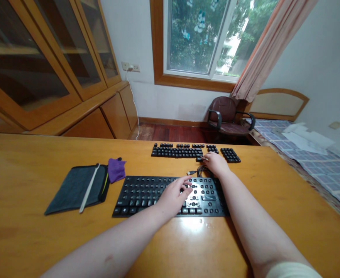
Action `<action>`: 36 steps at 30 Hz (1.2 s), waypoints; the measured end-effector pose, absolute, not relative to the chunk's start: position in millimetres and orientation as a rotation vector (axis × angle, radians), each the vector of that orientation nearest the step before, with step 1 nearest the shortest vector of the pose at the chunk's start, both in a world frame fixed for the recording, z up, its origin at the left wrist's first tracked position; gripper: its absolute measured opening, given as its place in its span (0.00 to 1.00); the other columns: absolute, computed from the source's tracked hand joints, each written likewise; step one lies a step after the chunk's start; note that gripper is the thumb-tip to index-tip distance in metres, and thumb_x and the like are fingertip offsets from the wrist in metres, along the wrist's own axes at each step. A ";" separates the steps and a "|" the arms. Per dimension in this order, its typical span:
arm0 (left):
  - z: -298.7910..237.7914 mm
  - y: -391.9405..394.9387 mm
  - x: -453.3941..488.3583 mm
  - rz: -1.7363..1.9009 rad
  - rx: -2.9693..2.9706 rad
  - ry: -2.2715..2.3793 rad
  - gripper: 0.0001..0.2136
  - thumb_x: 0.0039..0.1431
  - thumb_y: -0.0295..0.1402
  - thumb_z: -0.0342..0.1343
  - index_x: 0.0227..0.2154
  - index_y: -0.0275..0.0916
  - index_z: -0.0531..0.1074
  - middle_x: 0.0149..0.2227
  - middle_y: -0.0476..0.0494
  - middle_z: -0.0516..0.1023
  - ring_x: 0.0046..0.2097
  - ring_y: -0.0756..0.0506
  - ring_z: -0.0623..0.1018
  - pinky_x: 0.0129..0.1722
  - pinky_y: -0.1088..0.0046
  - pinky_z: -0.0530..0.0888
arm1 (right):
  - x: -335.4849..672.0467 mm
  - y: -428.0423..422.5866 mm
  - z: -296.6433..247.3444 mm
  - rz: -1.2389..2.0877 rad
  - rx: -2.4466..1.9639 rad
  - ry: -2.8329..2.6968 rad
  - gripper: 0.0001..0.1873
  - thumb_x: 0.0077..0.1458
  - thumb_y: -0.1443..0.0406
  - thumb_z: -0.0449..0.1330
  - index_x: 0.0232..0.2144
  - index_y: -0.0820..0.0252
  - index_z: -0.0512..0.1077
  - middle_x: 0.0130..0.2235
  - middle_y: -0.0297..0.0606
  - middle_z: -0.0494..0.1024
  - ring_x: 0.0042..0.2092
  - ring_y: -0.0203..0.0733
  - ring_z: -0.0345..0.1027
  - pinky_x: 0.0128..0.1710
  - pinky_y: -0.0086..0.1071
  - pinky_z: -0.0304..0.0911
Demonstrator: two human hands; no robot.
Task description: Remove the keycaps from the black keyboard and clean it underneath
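A black keyboard (151,191) lies on the wooden table in front of me, with keys along its front and left front and bare key posts over much of the rest. My left hand (174,195) rests over its middle right part, fingers loosely spread and holding nothing. Beyond the keyboard, my right hand (215,163) reaches to the loose black keycaps (177,152) set out in rows. Its fingertips are pinched at a small dark keycap (199,159); the far fingers are partly hidden. Below that hand lies a coiled USB cable (201,170).
On the left of the table (19,181) are a dark grey zip pouch (68,189), a pale thin stick (89,189) across it, and a purple cloth (116,170). A keycap block (230,155) sits far right. Past the table stand an armchair (223,112) and a bed.
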State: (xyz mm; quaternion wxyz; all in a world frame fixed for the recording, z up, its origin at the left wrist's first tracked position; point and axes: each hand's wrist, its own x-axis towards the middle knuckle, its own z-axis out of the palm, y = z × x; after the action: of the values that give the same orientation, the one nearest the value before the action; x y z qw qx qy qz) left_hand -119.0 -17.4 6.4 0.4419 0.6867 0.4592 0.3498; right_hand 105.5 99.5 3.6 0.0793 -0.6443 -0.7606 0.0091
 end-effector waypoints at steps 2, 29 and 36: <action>5.0 -17.2 -119.0 0.882 1.710 1.132 0.18 0.58 0.33 0.50 0.51 0.38 0.66 0.45 0.42 0.75 0.40 0.46 0.74 0.45 0.66 0.70 | 105.5 98.2 6.9 0.023 -1.911 -2.249 0.11 0.55 0.63 0.55 0.38 0.54 0.76 0.43 0.37 0.74 0.41 0.40 0.69 0.39 0.29 0.60; 18.0 -31.0 -120.4 0.965 2.011 1.147 0.13 0.59 0.34 0.49 0.46 0.40 0.69 0.46 0.42 0.74 0.48 0.43 0.72 0.51 0.62 0.67 | 83.1 9.4 40.6 0.528 -1.524 -2.661 0.45 0.30 0.60 0.70 0.55 0.57 0.65 0.52 0.45 0.70 0.52 0.52 0.64 0.53 0.39 0.57; 9.2 -33.7 -119.7 0.546 2.466 1.165 0.37 0.46 0.50 0.59 0.58 0.42 0.58 0.62 0.37 0.56 0.63 0.33 0.54 0.61 0.49 0.46 | 111.8 16.3 46.2 0.572 -1.580 -2.565 0.37 0.35 0.60 0.69 0.51 0.54 0.69 0.51 0.42 0.71 0.51 0.50 0.65 0.52 0.39 0.58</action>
State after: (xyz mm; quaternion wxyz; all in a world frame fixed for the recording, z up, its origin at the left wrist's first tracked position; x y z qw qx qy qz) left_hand -119.7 -33.7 9.2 0.1792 0.8722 0.4120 0.1932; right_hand 111.8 16.3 46.2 0.0378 -0.5149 -0.8359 0.1864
